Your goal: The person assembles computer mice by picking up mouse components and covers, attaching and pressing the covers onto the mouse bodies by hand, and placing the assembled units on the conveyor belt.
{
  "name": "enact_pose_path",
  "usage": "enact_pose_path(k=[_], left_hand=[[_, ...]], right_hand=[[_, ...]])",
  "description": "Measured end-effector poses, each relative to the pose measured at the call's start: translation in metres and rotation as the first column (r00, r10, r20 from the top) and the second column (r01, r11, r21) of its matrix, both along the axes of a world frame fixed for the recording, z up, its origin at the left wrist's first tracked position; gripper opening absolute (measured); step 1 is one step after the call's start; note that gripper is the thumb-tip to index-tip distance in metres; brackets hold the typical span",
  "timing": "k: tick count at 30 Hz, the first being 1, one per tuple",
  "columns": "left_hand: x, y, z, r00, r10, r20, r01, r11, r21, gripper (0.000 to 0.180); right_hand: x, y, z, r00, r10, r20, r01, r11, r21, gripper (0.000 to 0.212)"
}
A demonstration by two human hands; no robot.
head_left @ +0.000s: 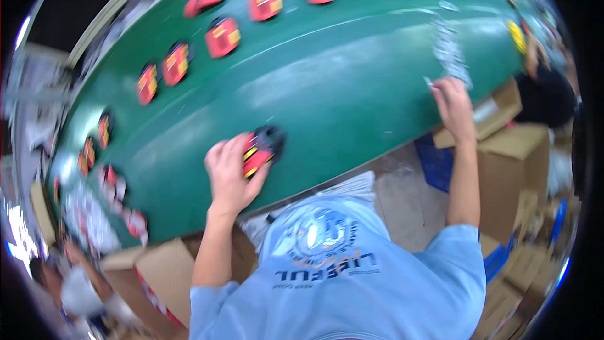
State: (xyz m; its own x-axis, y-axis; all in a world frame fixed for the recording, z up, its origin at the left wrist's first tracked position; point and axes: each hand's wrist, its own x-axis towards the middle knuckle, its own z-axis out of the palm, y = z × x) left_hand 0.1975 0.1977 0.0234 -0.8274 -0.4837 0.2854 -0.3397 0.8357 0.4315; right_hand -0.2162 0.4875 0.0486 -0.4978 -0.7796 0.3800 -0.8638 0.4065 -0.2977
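My left hand (228, 173) is wrapped round a rounded red and black device (257, 157) with yellow marks, at the near edge of the green table (340, 107). The device's black end with a round hole points away from my palm. Over to the right, my right hand (453, 104) has its fingers pinched on a small silvery piece (429, 82), blurred by motion. Just beyond those fingers lies a strip of small shiny silvery pieces (450, 50), too blurred to name.
Several similar red devices (223, 36) stand in a curved row along the far side. Clear plastic bags (91, 220) lie at the left end. Cardboard boxes (513, 157) and a blue bin (433, 164) flank me. Other people work at the left and right (547, 97).
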Motion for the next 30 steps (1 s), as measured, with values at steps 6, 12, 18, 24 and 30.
enact_pose_path(k=[6,12,18,24,30], left_hand=[[-0.025,0.04,-0.009,0.979,0.166,-0.121,-0.163,0.986,0.039,0.071],[-0.027,0.043,-0.018,0.973,0.173,-0.153,-0.163,0.983,0.081,0.072],[-0.026,0.043,-0.014,0.987,0.127,-0.098,-0.128,0.992,-0.004,0.067],[-0.028,0.04,-0.013,0.989,0.104,-0.102,-0.106,0.994,-0.014,0.064],[-0.033,0.026,-0.015,0.991,0.019,-0.13,-0.032,0.995,-0.098,0.064]], right_hand=[[0.156,-0.131,0.024,0.834,0.46,0.303,-0.396,0.883,-0.252,0.013],[0.183,-0.176,-0.012,0.714,0.558,0.422,-0.533,0.825,-0.19,0.011],[0.177,-0.179,-0.004,0.606,0.516,0.605,-0.562,0.816,-0.134,0.014],[0.188,-0.157,-0.009,0.747,0.574,0.336,-0.552,0.817,-0.166,0.022],[0.19,-0.136,0.006,0.752,0.551,0.362,-0.626,0.768,0.134,0.065]])
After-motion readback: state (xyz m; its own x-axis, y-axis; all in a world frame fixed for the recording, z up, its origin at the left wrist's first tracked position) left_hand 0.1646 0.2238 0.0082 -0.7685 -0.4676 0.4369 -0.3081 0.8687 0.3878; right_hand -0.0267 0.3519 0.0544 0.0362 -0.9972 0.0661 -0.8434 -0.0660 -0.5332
